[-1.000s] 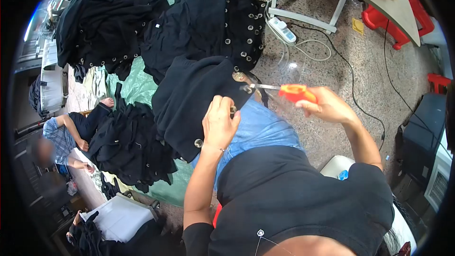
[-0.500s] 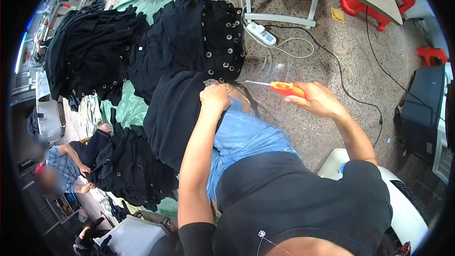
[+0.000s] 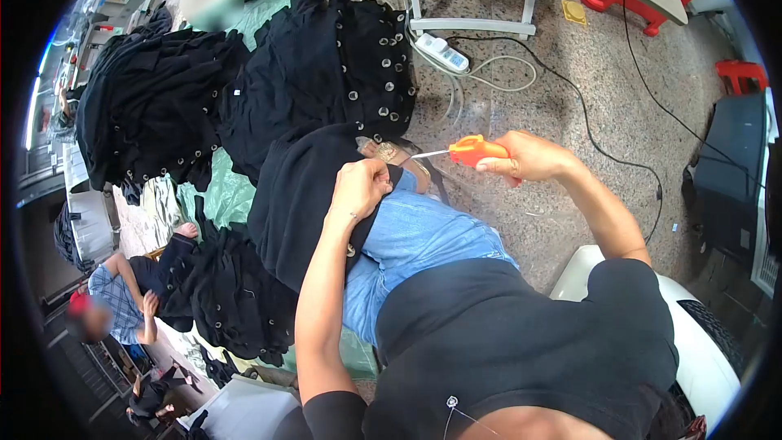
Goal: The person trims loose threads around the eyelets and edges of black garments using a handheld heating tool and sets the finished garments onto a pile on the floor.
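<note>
Head view: now pinches black garment (image 3: 297,200) in left hand (image 3: 358,187), frame centre, near orange-handled tool (image 3: 474,150) gripped in right hand (image 3: 533,156).

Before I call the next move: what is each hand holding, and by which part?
The right hand grips the orange-handled tool by its handle, behind the thin metal shaft. The left hand holds the black garment near its edge.

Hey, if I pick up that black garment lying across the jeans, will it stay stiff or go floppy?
The black garment will probably flop, since it lies over the jeans in soft, rounded folds. Lifted only where the left hand is, at one edge, the rest would likely sag.
</note>
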Demonstrator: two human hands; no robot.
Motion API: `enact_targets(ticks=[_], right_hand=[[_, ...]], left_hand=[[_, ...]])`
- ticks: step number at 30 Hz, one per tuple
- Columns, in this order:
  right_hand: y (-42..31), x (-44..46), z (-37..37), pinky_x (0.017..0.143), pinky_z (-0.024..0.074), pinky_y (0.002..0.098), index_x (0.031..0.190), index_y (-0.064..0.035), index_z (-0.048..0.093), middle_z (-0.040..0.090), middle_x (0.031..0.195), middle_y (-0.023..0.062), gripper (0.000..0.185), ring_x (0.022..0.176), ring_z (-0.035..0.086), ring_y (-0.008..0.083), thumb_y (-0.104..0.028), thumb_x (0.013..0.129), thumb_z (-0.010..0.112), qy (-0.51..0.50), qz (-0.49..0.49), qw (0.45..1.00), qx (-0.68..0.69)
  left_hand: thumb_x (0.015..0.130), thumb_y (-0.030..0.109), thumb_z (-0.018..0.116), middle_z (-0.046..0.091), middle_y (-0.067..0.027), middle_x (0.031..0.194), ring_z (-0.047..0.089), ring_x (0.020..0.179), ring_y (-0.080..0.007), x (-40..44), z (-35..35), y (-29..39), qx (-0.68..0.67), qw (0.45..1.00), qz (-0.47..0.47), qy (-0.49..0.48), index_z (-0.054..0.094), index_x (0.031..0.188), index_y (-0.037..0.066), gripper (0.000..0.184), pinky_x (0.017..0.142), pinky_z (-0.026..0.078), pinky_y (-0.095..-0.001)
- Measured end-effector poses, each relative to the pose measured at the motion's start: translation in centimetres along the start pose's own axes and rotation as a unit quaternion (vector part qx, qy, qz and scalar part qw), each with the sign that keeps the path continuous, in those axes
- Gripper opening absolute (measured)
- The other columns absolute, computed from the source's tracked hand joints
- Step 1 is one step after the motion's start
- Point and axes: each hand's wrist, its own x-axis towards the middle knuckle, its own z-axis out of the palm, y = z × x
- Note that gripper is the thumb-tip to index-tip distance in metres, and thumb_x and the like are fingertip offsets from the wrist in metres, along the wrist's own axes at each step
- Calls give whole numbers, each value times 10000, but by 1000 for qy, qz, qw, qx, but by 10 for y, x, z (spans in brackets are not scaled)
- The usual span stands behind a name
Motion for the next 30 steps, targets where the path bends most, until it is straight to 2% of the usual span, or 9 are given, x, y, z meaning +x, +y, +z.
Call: enact_targets(ticks=[4, 7, 11, 14, 15, 19, 24, 26, 30], right_hand=[[13, 5, 4, 554, 478, 316, 832, -29, 660, 635, 594, 53, 498, 568, 635, 147, -515, 923, 612, 21, -61, 997, 44], [-1, 5, 14, 594, 435, 283, 848, -22, 641, 591, 674, 10, 360, 632, 534, 92, -360, 964, 602, 168, -89, 979, 77], [13, 14, 27, 619, 406, 271, 831, -17, 598, 527, 719, -40, 292, 674, 457, 66, -262, 990, 582, 206, -99, 970, 85], [23, 30, 35, 633, 425, 267, 879, -6, 612, 584, 741, -21, 286, 687, 496, 69, -265, 995, 574, 195, -101, 973, 66], [20, 35, 38, 611, 428, 278, 886, -3, 615, 578, 722, -6, 278, 666, 498, 78, -262, 983, 588, 193, -103, 974, 50], [-15, 51, 46, 595, 435, 289, 920, 3, 616, 585, 704, 17, 262, 653, 513, 94, -254, 968, 604, 166, -144, 975, 21], [-56, 66, 44, 597, 409, 273, 952, 1, 619, 584, 739, -3, 296, 654, 501, 86, -291, 983, 579, 170, -166, 971, -8], [-72, 73, 40, 612, 416, 266, 968, -15, 624, 578, 742, -12, 299, 666, 507, 86, -309, 987, 575, 166, -173, 971, 17], [-89, 94, 36, 631, 431, 251, 1036, -25, 623, 605, 781, -21, 277, 687, 536, 90, -294, 996, 567, 189, -219, 957, 5]], left_hand=[[741, 42, 691, 655, -143, 920, 650, 895, -343, -8, 12, -6, -9, 998, 50, 46, 670, 844, 55, 106, 810, 518, -419], [751, 139, 770, 431, -184, 1433, 375, 1358, -399, -51, -1, 13, 24, 970, 101, 221, 592, 1203, 98, 488, 1088, 368, -448], [660, 296, 849, 233, -250, 1552, 242, 1424, -449, -140, -14, -19, 122, 867, -95, 473, 415, 1439, 138, 906, 1153, 236, -519], [557, 326, 927, 276, -254, 1524, 289, 1420, -368, -203, 12, -103, -196, 889, -215, 353, 115, 1539, 72, 1299, 1161, 265, -447], [579, 339, 933, 325, -219, 1503, 350, 1383, -309, -212, 19, -107, -404, 840, -192, 307, 118, 1528, 27, 1289, 1144, 297, -394], [717, 150, 868, 593, -114, 1273, 547, 1149, -184, -230, 49, -147, -448, 819, -170, 314, 463, 1376, -14, 791, 1025, 425, -339], [684, 36, 792, 671, -98, 937, 633, 911, -153, -272, -27, -143, -178, 874, -198, 406, 671, 1024, 26, 360, 844, 499, -320], [672, 98, 763, 674, -143, 895, 670, 870, -296, -313, -104, -155, -92, 833, -221, 499, 683, 937, 32, 285, 801, 524, -357], [676, 53, 684, 668, -150, 868, 664, 845, -297, -437, -229, -210, 243, 623, -308, 677, 672, 940, 21, 266, 781, 519, -372]])
